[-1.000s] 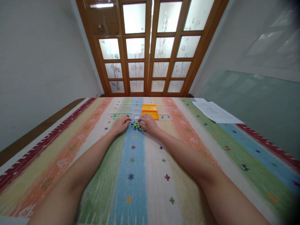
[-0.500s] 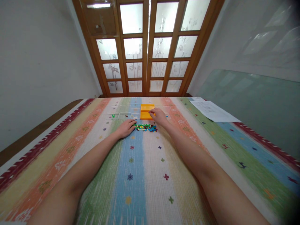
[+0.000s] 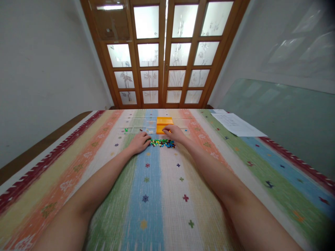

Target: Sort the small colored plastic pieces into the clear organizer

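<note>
A flat pile of small coloured pieces (image 3: 162,143), green, yellow, blue and dark red, lies on the striped tablecloth. At its left edge rests my left hand (image 3: 139,142), palm down, fingers loosely spread and touching the nearest pieces. Just behind the pile stands an open orange box (image 3: 164,121) with its lid tipped back. My right hand (image 3: 176,134) hovers over the box's front right part, thumb and fingertips pinched together. Whatever is between those fingertips is too small to make out. The hand hides part of the box's inside.
Left of the orange box sit clear plastic trays (image 3: 151,123) with a few pieces in them. A green piece (image 3: 126,130) and a blue piece (image 3: 186,130) lie farther out. Printed paper sheets (image 3: 237,124) lie at the right. Wooden glazed doors (image 3: 166,55) stand beyond the table.
My right hand has moved a little left and closer to me, over the front of the orange box. My left fingers have drawn in slightly at the pile's edge.
</note>
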A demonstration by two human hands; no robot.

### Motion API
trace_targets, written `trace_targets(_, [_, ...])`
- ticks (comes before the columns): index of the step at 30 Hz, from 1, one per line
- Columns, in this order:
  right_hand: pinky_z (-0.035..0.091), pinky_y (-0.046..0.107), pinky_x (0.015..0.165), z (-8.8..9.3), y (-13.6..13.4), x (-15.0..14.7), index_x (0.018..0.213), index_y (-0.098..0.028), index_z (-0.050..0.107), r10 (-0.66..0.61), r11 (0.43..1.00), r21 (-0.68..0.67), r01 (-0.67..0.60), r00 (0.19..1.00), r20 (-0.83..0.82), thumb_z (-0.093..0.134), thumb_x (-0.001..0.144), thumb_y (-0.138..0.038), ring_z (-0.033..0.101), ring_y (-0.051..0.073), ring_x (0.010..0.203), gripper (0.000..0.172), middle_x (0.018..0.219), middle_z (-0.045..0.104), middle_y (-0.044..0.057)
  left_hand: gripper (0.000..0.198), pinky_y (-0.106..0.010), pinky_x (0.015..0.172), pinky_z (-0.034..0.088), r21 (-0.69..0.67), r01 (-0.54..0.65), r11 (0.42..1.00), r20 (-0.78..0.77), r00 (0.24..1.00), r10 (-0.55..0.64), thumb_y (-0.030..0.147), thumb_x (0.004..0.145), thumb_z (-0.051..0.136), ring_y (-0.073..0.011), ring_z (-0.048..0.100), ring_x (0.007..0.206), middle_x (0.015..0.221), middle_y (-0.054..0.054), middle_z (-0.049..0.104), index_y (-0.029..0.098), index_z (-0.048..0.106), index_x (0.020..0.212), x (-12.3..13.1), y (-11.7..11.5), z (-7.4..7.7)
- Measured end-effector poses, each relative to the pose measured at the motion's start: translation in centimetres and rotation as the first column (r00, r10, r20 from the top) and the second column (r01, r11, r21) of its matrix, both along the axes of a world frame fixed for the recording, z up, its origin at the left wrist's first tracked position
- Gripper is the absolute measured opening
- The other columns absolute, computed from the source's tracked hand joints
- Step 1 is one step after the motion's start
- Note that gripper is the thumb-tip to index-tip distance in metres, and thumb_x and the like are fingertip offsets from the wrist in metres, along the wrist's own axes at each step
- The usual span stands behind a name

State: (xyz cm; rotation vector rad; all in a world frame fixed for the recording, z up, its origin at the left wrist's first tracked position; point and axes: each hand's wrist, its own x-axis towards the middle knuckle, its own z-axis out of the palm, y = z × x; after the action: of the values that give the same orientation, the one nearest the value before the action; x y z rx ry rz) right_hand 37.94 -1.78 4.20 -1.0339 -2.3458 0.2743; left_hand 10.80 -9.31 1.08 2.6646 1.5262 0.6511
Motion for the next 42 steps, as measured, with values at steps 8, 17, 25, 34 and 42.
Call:
trace_targets(8, [0.049,0.041,0.106,-1.1,-3.4,2.0,0.137,-0.022,0.067,0.269,0.963,-0.056,-0.263,0.954,0.134,0.057,0.102,-0.046,0.063,0.027,0.123,0.044,0.135,0.067,0.012,0.042,-0.044,0.118,0.040,-0.068,0.134,0.989,0.061,0.990,-0.130,0.047,0.102,0.052,-0.0260,0.054,0.134,0.141,-0.010,0.060,0.024,0.064,0.135,0.1,-0.4,-0.1])
trace_targets(17, [0.022,0.050,0.128,-3.7,-5.2,2.4,0.164,-0.018,0.033,0.277,0.961,-0.077,-0.267,0.902,0.332,0.040,0.104,-0.063,0.028,0.032,0.157,0.075,0.169,0.030,0.016,0.064,-0.047,0.127,0.025,-0.157,0.182,0.971,-0.104,0.974,-0.200,0.055,0.105,0.043,-0.0278,0.036,0.153,0.165,-0.012,0.040,0.022,0.042,0.159,0.8,-0.6,-0.9])
trace_targets(25, [0.023,0.052,0.128,-4.0,-5.1,1.3,0.164,-0.024,0.033,0.228,0.974,-0.064,-0.219,0.935,0.273,0.041,0.104,-0.065,0.029,0.031,0.157,0.073,0.169,0.031,0.012,0.069,-0.052,0.126,0.023,-0.186,0.016,0.982,-0.162,0.986,-0.046,0.062,0.105,0.034,-0.0307,0.029,0.157,0.169,-0.015,0.031,0.022,0.038,0.161,-0.1,-0.6,-1.5])
trace_targets(34, [0.016,0.051,0.130,-4.6,-5.2,2.9,0.163,-0.026,0.036,0.222,0.975,-0.081,-0.207,0.925,0.309,0.039,0.103,-0.068,0.028,0.031,0.157,0.074,0.169,0.031,0.011,0.071,-0.055,0.126,0.019,-0.181,-0.051,0.982,-0.180,0.984,0.018,0.064,0.102,0.039,-0.0347,0.027,0.157,0.169,-0.015,0.032,0.023,0.040,0.159,0.8,-1.5,-0.7])
trace_targets(42, [0.020,0.050,0.130,-4.5,-4.6,2.7,0.163,-0.023,0.036,0.224,0.974,-0.100,-0.204,0.933,0.281,0.040,0.103,-0.067,0.028,0.029,0.157,0.074,0.168,0.032,0.011,0.068,-0.050,0.129,0.013,-0.228,0.169,0.959,-0.167,0.963,-0.209,0.058,0.105,0.036,-0.0278,0.021,0.160,0.172,-0.009,0.026,0.027,0.028,0.165,2.8,-2.9,0.2])
